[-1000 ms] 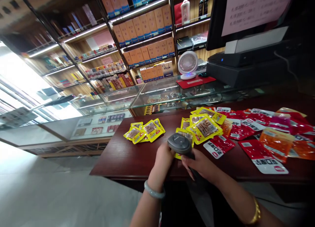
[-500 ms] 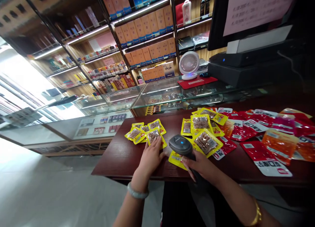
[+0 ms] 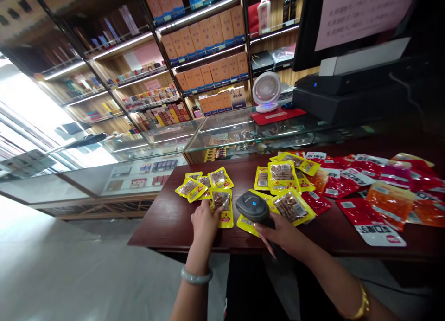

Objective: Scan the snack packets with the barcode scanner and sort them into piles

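Observation:
My right hand grips the handle of a dark grey barcode scanner, its head pointing up and left over the table. My left hand is closed at the left edge of a yellow snack packet, thumb on its front; the fingertips are partly hidden. Just behind that packet lies a small group of similar yellow packets. A larger pile of yellow packets sits beyond the scanner, and one yellow packet is partly covered by the scanner.
Red and orange snack pouches cover the right side of the dark wooden table. Behind it stand a glass display counter, a small white fan, a red mat and a black monitor. Stocked shelves line the wall.
My left hand has drawn back slightly and left, going from flat on a packet to closed at its edge. That packet has turned more upright. The right hand and scanner stay nearly still.

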Motion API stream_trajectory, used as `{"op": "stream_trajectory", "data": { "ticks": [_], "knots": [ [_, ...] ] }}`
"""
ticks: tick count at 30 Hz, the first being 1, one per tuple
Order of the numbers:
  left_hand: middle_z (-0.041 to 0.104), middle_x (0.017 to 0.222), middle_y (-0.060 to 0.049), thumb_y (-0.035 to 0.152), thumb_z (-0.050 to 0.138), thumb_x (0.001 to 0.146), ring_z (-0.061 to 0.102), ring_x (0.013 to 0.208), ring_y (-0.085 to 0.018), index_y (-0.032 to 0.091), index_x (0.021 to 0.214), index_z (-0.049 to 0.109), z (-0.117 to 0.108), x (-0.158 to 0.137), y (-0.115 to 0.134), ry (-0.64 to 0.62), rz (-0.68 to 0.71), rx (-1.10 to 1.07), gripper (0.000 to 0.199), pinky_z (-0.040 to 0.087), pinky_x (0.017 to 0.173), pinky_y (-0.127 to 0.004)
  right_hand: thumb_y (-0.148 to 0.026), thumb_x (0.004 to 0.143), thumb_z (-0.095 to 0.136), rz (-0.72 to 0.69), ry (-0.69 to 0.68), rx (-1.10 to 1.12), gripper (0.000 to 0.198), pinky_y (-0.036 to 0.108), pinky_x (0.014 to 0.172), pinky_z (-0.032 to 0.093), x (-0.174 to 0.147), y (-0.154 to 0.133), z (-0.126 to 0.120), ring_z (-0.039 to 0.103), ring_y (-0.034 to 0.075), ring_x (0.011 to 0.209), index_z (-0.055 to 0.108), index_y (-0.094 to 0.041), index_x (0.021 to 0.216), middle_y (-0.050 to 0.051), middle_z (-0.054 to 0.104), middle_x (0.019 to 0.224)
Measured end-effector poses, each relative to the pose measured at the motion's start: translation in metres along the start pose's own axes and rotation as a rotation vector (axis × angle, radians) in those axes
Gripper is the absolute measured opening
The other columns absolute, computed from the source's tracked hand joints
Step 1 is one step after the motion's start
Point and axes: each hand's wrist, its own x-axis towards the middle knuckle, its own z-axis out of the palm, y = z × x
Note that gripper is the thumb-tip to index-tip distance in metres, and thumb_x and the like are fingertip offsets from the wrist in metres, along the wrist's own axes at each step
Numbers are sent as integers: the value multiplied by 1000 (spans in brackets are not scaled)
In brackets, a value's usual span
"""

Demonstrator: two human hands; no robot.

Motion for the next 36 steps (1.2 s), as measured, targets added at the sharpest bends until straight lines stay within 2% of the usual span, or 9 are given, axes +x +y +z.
{"op": "stream_trajectory", "data": {
  "ticks": [5,10,14,17,19,21,24,27,36],
  "knots": [
    [73,97,-7,39,62,87,71,94,-28,25,101,51,12,-2,-5,-8,26,-422,24,47,77,-33,-67,80,70,17,3,8,49,21,37,37,0,-1,0,44,9,33,52,-22,90,-11,52,46],
    [72,93,-6,33,63,82,70,88,-26,24,97,51,10,0,3,16,40,-553,21,48,75,-32,-62,86,68,-13,18,46,44,20,36,38,-1,6,-5,46,9,33,54,-22,94,-11,53,46],
    [71,92,-5,36,67,81,68,86,-24,22,97,55,19,10,34,45,86,-662,25,50,77,-33,-61,85,71,-28,46,72,45,20,35,38,1,7,-12,47,10,32,54,-21,97,-10,55,47],
    [72,95,-6,30,66,83,68,87,-22,20,102,58,34,19,68,-14,220,-749,23,50,79,-32,-62,82,73,-39,107,97,46,20,34,40,7,4,-17,48,9,33,54,-22,95,-10,56,52],
    [72,102,-8,26,65,85,68,92,-22,19,107,60,37,30,84,-52,333,-686,23,50,82,-32,-63,82,73,-51,140,102,46,20,34,40,11,1,-18,49,9,34,53,-22,91,-9,56,53],
    [70,112,-13,32,66,87,65,106,-26,17,111,61,32,45,88,39,371,-464,29,49,92,-37,-64,81,74,-48,162,97,47,20,34,38,15,0,-20,48,8,33,53,-23,87,-9,56,54],
    [64,124,-23,56,64,87,57,121,-38,12,118,63,14,75,72,210,212,-30,54,43,102,-47,-66,80,74,-31,161,90,48,19,34,38,17,3,-22,48,8,34,52,-23,84,-9,55,54],
    [61,128,-27,72,57,84,53,123,-42,11,121,65,0,99,52,139,57,233,72,42,101,-49,-67,79,74,-21,142,102,49,20,34,39,18,8,-24,49,8,35,52,-24,85,-9,56,57],
    [58,137,-27,71,57,83,49,131,-42,9,132,61,-2,115,48,-26,138,353,79,37,107,-49,-70,74,76,18,133,69,54,21,35,39,22,-3,-26,47,8,35,51,-24,86,-9,54,53]
  ]
}}
